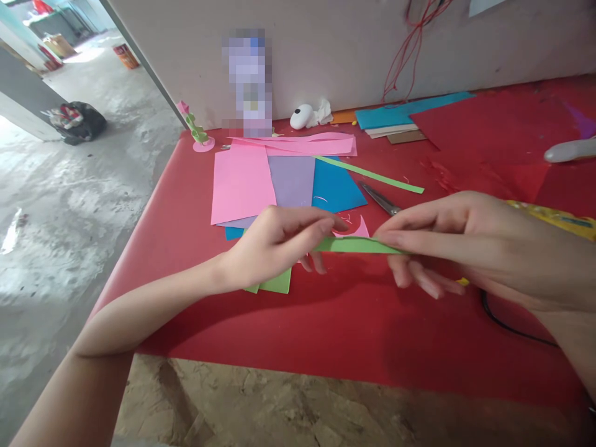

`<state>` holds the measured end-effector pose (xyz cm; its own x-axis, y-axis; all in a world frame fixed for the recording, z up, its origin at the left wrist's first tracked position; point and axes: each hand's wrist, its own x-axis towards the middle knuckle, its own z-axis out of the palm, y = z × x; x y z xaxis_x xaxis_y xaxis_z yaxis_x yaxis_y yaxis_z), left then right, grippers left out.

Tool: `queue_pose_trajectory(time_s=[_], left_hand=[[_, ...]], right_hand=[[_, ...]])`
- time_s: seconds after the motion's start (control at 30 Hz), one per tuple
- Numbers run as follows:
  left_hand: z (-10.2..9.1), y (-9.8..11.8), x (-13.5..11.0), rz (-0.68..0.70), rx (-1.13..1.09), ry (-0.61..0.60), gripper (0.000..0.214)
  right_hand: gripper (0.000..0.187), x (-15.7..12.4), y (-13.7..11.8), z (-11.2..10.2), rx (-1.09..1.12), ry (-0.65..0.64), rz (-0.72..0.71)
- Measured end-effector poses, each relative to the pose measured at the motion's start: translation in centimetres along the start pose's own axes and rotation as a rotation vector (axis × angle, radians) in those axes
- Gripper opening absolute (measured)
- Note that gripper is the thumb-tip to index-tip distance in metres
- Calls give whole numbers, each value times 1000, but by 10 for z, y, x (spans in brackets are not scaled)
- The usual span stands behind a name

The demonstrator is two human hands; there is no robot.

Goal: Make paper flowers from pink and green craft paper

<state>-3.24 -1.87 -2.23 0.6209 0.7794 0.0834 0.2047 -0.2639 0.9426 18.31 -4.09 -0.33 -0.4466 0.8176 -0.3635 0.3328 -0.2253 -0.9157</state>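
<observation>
Between my two hands a green paper strip [350, 246] is stretched level above the red table. My left hand [279, 245] pinches its left end between thumb and fingers. The right end is pinched by my right hand [442, 239], its lower fingers loosely curled. Behind the strip lies a pink paper scrap [358, 228], and a pair of scissors [380, 198] shows in part past my right fingers. Under my left hand are green paper pieces [277, 282]. Another thin green strip [372, 174] lies farther back on the table.
Pink sheets [242, 186], a lilac sheet [292, 180] and a blue sheet [335, 186] overlap behind my hands. A small paper flower on a stand [198, 133] is at the back left corner. A white rounded object [302, 117] sits by the wall. Red paper [493, 124] lies right.
</observation>
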Motion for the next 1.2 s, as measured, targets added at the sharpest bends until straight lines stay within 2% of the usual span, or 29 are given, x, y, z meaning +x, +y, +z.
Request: queue_pose_trajectory(time_s=[0.17,0.37,0.53,0.67,0.87,1.07,1.2], left_hand=[[-4,2,1,-93,-304,47,31],[-3,6,-2,-74,-345,96,19],[-1,8,0,-54,-246,98,13],[0,6,0,-17,-173,138,10],[1,4,-3,141,78,199,9],[-3,0,-3,401,436,221,8],[-4,-1,-4,459,560,210,10]], right_hand=[[33,-3,4,-8,24,123,-57],[40,-4,6,-12,21,188,-56],[38,-8,2,-11,10,130,7],[38,-9,0,-11,25,86,-15],[33,-7,-2,-9,51,20,25],[29,-5,-4,-8,45,-23,66],[31,-7,-4,-9,41,-47,57]])
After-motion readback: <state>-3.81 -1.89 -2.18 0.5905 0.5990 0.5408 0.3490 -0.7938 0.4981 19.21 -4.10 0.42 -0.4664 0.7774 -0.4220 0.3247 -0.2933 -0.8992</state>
